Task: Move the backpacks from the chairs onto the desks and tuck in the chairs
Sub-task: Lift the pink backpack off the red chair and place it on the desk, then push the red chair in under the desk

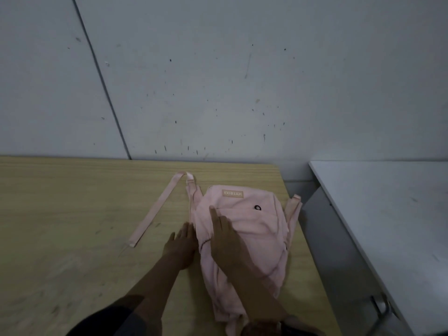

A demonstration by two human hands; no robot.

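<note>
Pink backpack (252,229) flat on wooden desk (72,214); both hands' fingers (215,219) straight, wide, on it.

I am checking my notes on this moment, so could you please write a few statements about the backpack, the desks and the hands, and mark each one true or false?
1. The pink backpack lies on the wooden desk. True.
2. The right hand grips a strap and lifts the backpack off the desk. False: it lies flat on top of the backpack with straight fingers.
3. The left hand rests open beside the backpack's left edge. True.
4. One long strap lies stretched out on the wood to the left of the backpack. True.
5. The white desk on the right holds a second backpack. False: none shows on it.
</note>
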